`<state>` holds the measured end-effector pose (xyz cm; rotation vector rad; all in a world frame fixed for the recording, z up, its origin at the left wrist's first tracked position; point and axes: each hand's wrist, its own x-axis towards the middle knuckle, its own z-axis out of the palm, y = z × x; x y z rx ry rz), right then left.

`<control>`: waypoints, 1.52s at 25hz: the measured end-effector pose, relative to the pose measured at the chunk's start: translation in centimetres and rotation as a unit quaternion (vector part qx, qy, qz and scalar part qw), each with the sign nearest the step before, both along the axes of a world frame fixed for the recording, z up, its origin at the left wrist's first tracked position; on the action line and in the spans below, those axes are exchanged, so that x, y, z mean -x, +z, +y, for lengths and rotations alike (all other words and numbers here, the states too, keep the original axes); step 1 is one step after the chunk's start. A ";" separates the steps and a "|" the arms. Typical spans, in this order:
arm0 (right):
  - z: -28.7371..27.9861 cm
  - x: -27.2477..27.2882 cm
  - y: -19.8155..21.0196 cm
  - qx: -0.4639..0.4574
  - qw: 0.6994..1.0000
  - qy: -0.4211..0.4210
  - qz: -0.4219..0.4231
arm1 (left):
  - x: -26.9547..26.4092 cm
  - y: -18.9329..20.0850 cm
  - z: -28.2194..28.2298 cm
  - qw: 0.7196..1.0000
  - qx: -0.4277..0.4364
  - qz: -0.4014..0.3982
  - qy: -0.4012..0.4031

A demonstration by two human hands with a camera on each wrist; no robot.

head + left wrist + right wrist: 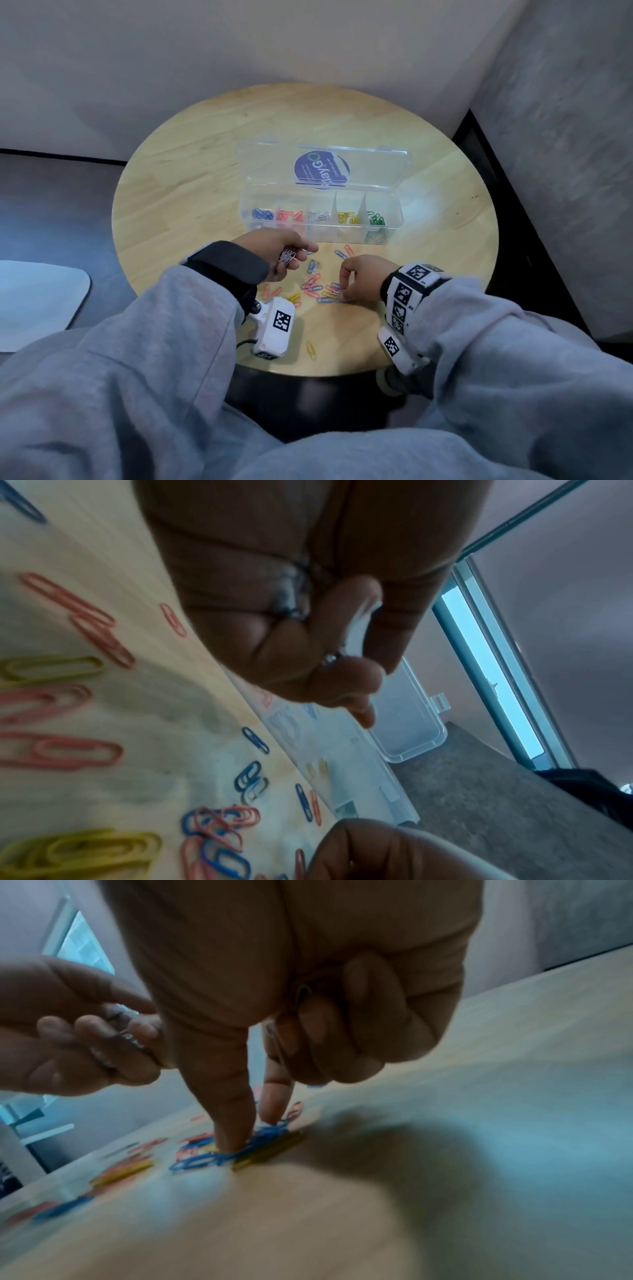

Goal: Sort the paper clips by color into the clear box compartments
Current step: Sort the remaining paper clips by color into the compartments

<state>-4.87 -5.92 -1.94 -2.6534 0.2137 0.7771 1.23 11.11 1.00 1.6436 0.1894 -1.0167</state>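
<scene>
The clear box (394,205) stands open mid-table, its compartments holding blue, pink, silver, yellow and green clips from left to right. Loose paper clips (315,286) in blue, pink and yellow lie in front of it. My left hand (294,254) hovers above them and grips a bunch of silver clips (287,256), seen also as silver clips (294,596) inside the curled fingers. My right hand (344,287) has thumb and index finger down on blue clips (205,1158), while its other fingers curl round a thin clip (279,1042).
The round wooden table (205,171) ends close to my body. A lone yellow clip (311,349) lies near that front edge. The box lid (370,168) leans back behind the compartments. A white flat object (37,301) sits off the table at left.
</scene>
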 end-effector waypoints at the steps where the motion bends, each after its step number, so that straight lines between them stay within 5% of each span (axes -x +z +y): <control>1: 0.1 -0.1 -0.1 0.015 1.000 0.014 0.003 | -0.1 -0.1 -0.4 1.000 -0.017 -0.002 -0.005; 4: 0.2 -0.3 -0.1 0.024 0.999 0.020 0.005 | -0.6 -0.4 -1.5 0.981 -0.147 -0.093 -0.081; 8: -0.9 0.1 0.0 -0.022 0.999 -0.032 -0.004 | -1.1 -1.6 -2.6 0.898 -0.291 -0.251 -0.214; 15: -3.4 1.2 1.6 -0.122 0.985 -0.122 -0.017 | -0.9 -3.5 -4.5 0.855 -0.352 -0.270 -0.268; 17: -3.7 1.3 1.6 -0.202 0.959 -0.199 0.016 | -0.9 -3.6 -4.8 0.852 -0.358 -0.261 -0.279; 21: -4.1 1.2 1.7 -0.330 0.882 -0.333 0.051 | -2.1 -5.4 -4.8 0.854 -0.365 -0.217 -0.301; 25: -4.4 1.3 1.8 -0.365 0.857 -0.360 0.058 | -0.1 -3.4 -4.5 0.868 -0.341 -0.238 -0.269; 28: -4.5 1.4 2.1 -0.387 0.840 -0.377 0.050 | -0.2 -2.4 -3.6 0.913 -0.280 -0.201 -0.219; 33: -4.2 1.6 3.4 -0.479 0.780 -0.402 0.002 | -1.3 0.6 -0.9 0.984 -0.118 -0.118 -0.069; 38: -3.4 1.9 4.9 -0.500 0.764 -0.409 -0.001 | -1.2 4.3 1.0 0.996 -0.001 -0.047 0.078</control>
